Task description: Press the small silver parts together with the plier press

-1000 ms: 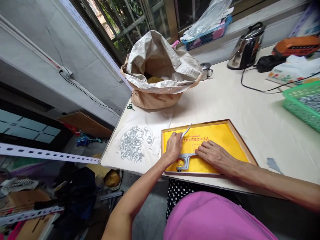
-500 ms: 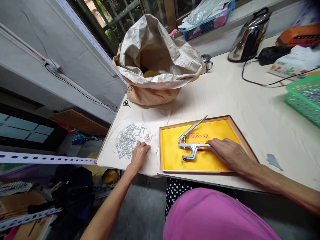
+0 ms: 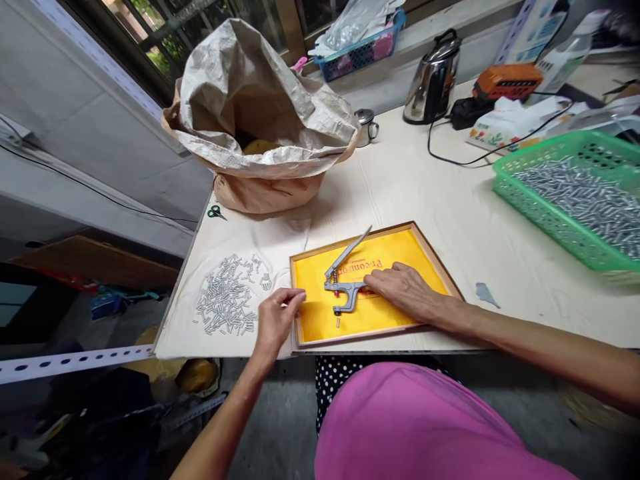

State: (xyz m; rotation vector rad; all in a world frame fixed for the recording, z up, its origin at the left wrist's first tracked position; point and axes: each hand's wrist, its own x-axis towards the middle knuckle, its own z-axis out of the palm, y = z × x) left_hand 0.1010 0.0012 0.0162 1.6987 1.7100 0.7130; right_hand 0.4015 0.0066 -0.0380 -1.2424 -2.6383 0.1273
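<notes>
A grey metal hand press tool (image 3: 345, 277) lies on the yellow mat of a wood-framed tray (image 3: 430, 250), its upper lever raised. My right hand (image 3: 403, 290) rests flat over the tool's lower handle, fingers stretched toward its head. At the tray's left edge my left hand (image 3: 276, 319) is pinched shut on something I cannot make out, likely one small metal piece. A loose heap of small silver metal pieces (image 3: 227, 303) lies on white cloth just left of that hand.
A large crumpled paper sack (image 3: 255, 120) stands behind the tray. A green basket (image 3: 545, 217) of silver pieces sits at right. A kettle (image 3: 433, 77), black cable, orange tool and small green scissors (image 3: 217, 212) are further back. The table edge runs close in front.
My left hand left the tool, reached to the heap of metal pieces, then came back pinched to the tray's left edge. The tool's lever stands raised. The camera turned right.
</notes>
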